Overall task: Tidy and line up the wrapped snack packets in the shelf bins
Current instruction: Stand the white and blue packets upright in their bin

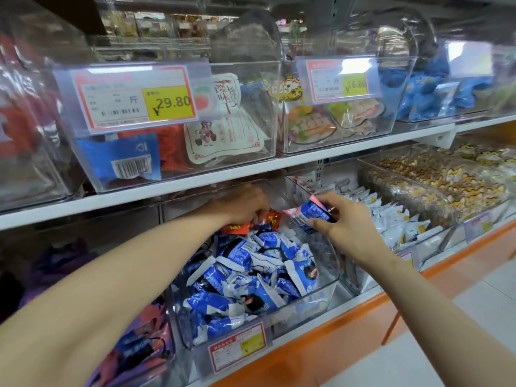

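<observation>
Step in hand, as far as can be judged: pulling strays out of the lower centre bin and straightening what's left

The clear bin [328, 261] at centre frame holds a loose heap of blue-and-white packets [251, 275]. None are lined up and most lie at odd angles

The left hand [243, 203] is at the back of the bin, upper centre, fingers curled down onto the red packets [236, 228] that sit on top of the heap at the rear. It looks like a grip, but the fingertips are partly hidden

The right hand [350, 223] is just right of it, above the bin's right wall, thumb and fingers pinching one blue packet [311, 215] with a pink end. That packet is clear of the heap and tilted, pink end toward upper left. It sits at the fingertips, left of the palm, between the two hands

Judgement: early in the task. The reds probably belong in another bin, so the next move calls for lifting them out without dragging blue ones along, then laying the held blue packet flat in a row. The wrappers look slick and the heap will likely slide, so pinching the crimped ends looks safest

To the right, the neighbouring bin's white packets [391, 216] already stand in rows. A price tag [237, 346] sits on the centre bin's front, lower centre
</observation>
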